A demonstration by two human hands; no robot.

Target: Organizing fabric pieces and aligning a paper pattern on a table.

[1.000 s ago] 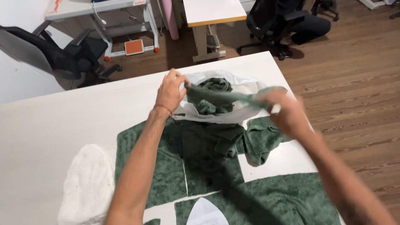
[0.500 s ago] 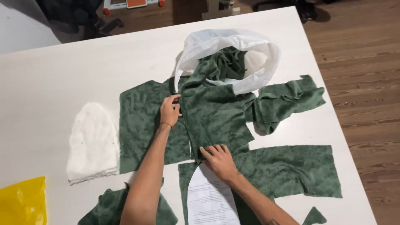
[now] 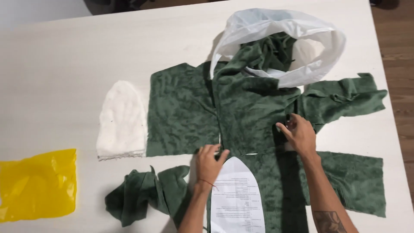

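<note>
White table (image 3: 64, 86): both hands' fingers (image 3: 214, 151) press green fabric (image 3: 250, 112) edges.

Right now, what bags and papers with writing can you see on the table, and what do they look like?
White plastic bag: far side of the table, open and crumpled, with green cloth inside.
Yellow plastic bag: near left edge, flat and shiny.
Paper sheet: near edge between the two arms, white with a pointed top and small dark print, lying on green cloth.
</note>
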